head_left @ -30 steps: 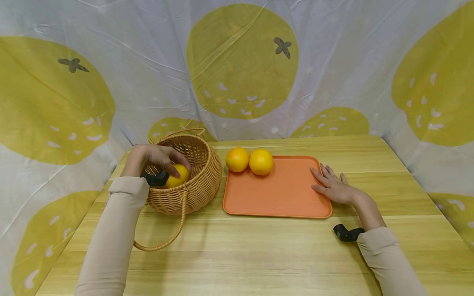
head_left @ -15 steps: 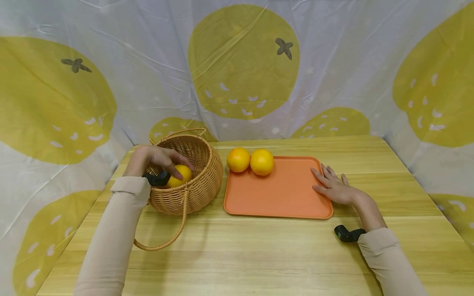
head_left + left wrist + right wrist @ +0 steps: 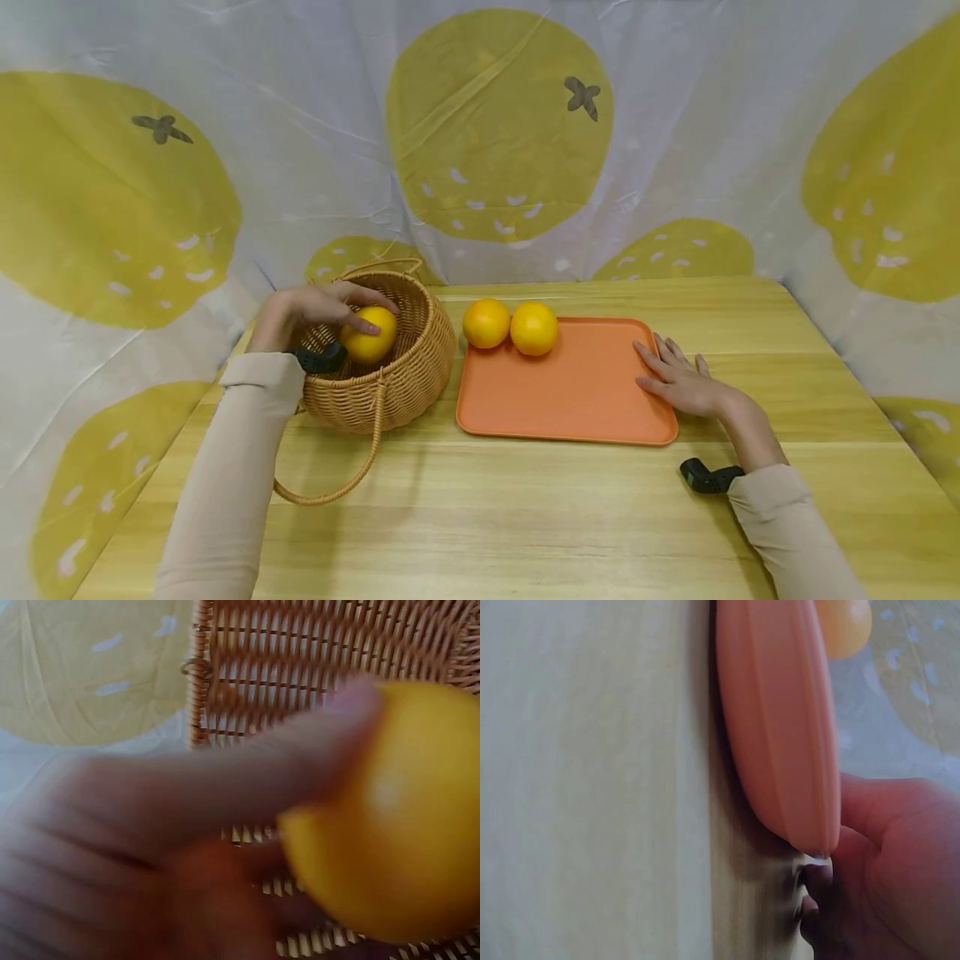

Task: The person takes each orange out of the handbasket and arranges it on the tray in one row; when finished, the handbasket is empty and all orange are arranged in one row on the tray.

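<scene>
My left hand point(image 3: 318, 307) reaches into the wicker basket point(image 3: 423, 371) and grips an orange point(image 3: 373, 340) between thumb and fingers, in the mouth of the basket. In the left wrist view the thumb presses on that orange point(image 3: 405, 817), with the woven wall beyond it. Two more oranges sit side by side at the back left corner of an orange-coloured tray point(image 3: 570, 404), one on the left point(image 3: 486, 323) and one on the right point(image 3: 534, 328). My right hand point(image 3: 684, 387) rests over the tray's right rim, fingers stretched out.
The basket's front handle point(image 3: 330, 498) hangs down onto the wooden table point(image 3: 525, 517). Its other handle point(image 3: 405, 261) stands at the back. A fruit-patterned cloth point(image 3: 667, 125) hangs behind and at both sides. Each wrist wears a black camera mount point(image 3: 708, 477).
My left hand has raised the orange from lower in the basket up toward the rim. The right hand has stayed on the tray's edge.
</scene>
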The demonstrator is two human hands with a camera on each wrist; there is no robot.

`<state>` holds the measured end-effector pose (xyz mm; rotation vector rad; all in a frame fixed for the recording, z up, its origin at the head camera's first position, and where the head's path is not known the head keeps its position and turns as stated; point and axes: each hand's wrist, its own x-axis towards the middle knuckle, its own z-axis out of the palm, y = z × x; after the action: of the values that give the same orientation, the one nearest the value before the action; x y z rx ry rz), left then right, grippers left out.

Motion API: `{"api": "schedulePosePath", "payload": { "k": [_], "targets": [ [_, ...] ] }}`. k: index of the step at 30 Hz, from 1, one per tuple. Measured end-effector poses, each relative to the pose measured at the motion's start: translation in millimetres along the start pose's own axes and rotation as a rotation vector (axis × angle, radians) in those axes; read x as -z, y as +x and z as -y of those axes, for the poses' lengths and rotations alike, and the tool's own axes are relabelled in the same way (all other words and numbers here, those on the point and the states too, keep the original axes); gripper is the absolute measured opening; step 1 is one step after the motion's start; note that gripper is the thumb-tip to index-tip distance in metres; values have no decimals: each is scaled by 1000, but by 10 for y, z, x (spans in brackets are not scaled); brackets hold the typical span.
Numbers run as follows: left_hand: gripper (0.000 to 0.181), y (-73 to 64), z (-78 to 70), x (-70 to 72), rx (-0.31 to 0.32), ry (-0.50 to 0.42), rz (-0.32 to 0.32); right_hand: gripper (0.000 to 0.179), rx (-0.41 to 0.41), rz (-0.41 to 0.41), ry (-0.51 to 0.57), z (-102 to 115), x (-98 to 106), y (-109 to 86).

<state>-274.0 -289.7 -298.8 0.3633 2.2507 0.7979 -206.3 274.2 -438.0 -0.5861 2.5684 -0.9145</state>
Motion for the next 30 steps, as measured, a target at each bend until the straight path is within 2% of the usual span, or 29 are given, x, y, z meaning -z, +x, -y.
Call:
{"api": "schedulePosePath", "payload": {
  "k": [4,7,11,14,17,21,25,26,28,30],
  "targets": [
    [61,-27,-95,16,6,-51,-22,80,3,-3,15,30,6,-40],
    [60,-54,-148,21,-24,-31,-30,78,11,-3,4,33,6,-28],
    [58,-91,-218,31,-100,55,-62,77,18,-9,-6,24,4,-3],
    [56,-112,-280,52,-169,87,-96,77,5,-7,-15,14,8,8],
    [55,-151,-329,73,-245,98,-160,76,-14,5,-28,33,19,9],
    [54,-221,-347,84,-340,10,-320,74,-33,22,-48,91,32,10],
    [57,-269,-407,83,-452,-147,-468,75,-24,17,-43,92,33,6],
    [58,-273,-434,82,-477,-179,-484,75,-22,11,-38,78,28,3],
    [58,-283,-499,65,-488,-216,-517,77,-4,-1,-23,35,21,6],
    [57,-279,-564,36,-488,-241,-517,78,11,-4,-1,4,16,8]
  ]
}}
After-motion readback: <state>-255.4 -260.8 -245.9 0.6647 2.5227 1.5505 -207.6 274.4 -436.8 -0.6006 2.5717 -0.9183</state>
